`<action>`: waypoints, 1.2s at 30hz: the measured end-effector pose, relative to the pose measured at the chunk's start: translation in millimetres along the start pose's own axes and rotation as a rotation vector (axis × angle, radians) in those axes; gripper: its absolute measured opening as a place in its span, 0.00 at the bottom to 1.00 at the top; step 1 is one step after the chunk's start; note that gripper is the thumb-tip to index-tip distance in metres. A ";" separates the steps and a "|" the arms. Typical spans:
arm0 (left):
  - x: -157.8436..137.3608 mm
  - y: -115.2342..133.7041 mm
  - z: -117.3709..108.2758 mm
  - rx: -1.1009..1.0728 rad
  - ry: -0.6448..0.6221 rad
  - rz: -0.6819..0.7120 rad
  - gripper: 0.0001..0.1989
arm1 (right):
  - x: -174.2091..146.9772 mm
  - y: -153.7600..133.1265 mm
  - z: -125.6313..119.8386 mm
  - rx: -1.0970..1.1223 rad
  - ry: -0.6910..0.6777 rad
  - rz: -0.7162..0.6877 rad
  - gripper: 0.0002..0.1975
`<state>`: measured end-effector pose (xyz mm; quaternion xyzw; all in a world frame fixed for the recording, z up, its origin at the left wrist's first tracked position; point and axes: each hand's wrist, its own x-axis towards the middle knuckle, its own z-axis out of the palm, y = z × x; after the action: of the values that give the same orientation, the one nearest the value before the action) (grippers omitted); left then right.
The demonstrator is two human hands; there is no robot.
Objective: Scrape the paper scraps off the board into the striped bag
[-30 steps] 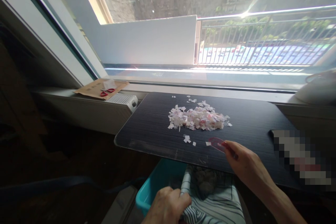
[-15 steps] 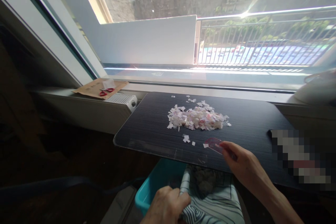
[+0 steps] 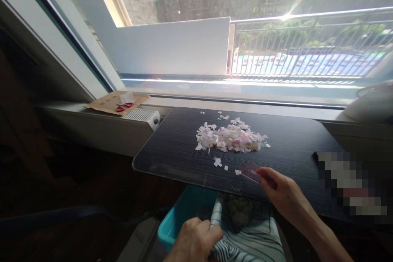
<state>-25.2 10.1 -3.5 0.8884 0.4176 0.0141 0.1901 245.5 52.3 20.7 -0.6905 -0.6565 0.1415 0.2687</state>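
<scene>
My right hand (image 3: 284, 191) pinches a thin, see-through pink plastic piece (image 3: 250, 172) over the dark table's front part. Its rounded edge touches or nearly touches a small white paper scrap (image 3: 238, 172); I cannot tell its exact kind. Below the table edge, my left hand (image 3: 196, 237) is closed around the rim of a pale cloth bag (image 3: 254, 241) with black wavy lines. Pale, crumpled-looking contents (image 3: 240, 208) show in the bag's shadowed mouth. A heap of white and pinkish paper scraps (image 3: 233, 137) lies on the table, with several loose scraps (image 3: 217, 162) before it.
The dark table (image 3: 175, 147) stands against the window sill. A turquoise bin (image 3: 181, 208) sits under its front edge beside the bag. Red-handled scissors (image 3: 124, 107) rest on a brown envelope (image 3: 104, 104) at left, near a white radiator (image 3: 143, 118). A blurred-out item (image 3: 350, 184) lies at right.
My right hand has shifted the pink plastic piece slightly, and the scrap at its edge has slid a little left and toward me. My left hand stays in place.
</scene>
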 end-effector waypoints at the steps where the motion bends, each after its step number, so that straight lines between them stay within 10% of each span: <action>1: -0.1 0.8 -0.2 0.001 -0.006 -0.007 0.14 | -0.4 -0.8 0.9 0.021 -0.012 0.001 0.12; 23: 8.2 9.2 -15.8 -0.001 -0.169 -0.093 0.13 | 4.3 11.2 13.8 0.174 -0.127 0.080 0.15; 36: 27.9 21.4 -23.2 0.231 -0.211 0.176 0.02 | -2.0 7.2 19.9 0.262 -0.213 0.054 0.13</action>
<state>4.5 26.1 21.8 0.9339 0.3151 -0.1106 0.1274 240.4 54.1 0.1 -0.6479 -0.6385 0.3055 0.2814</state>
